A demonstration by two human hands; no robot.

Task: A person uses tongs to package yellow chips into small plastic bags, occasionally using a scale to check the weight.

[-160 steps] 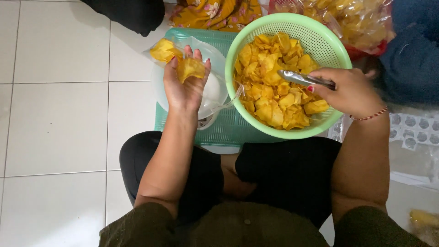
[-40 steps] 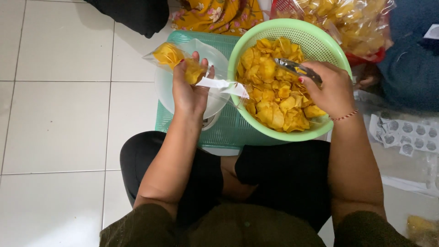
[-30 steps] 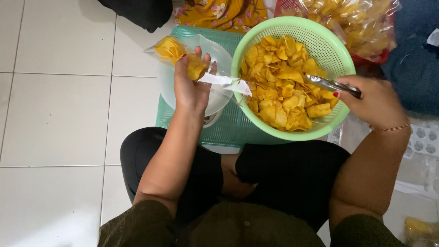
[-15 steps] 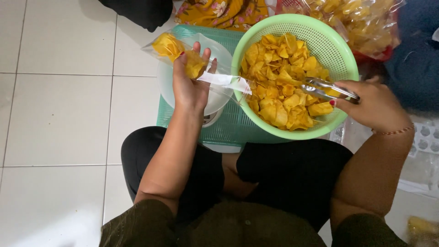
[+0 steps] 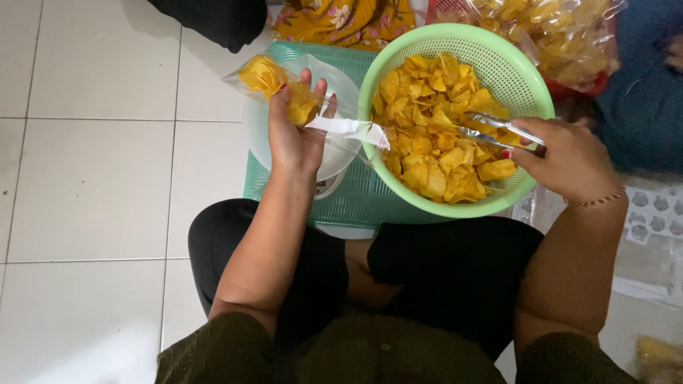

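Note:
My left hand (image 5: 295,131) holds a clear plastic bag (image 5: 284,89) partly filled with yellow chips, its open mouth turned toward the bowl. The bag lies over a white kitchen scale (image 5: 260,142). My right hand (image 5: 565,160) grips metal tongs (image 5: 491,128) whose tips are down among the chips. The chips (image 5: 437,124) fill a light green perforated basket (image 5: 523,75) right of the bag.
A teal mesh tray (image 5: 370,203) lies under the scale and basket. Clear bags of packed chips (image 5: 555,28) sit at the top right. A black cloth (image 5: 213,21) and a yellow patterned fabric (image 5: 341,18) lie at the top. White tiled floor (image 5: 92,185) spreads to the left.
My right hand has brought the tongs from the basket's right rim back into the chips. My left hand keeps the bag in the same spot over the scale.

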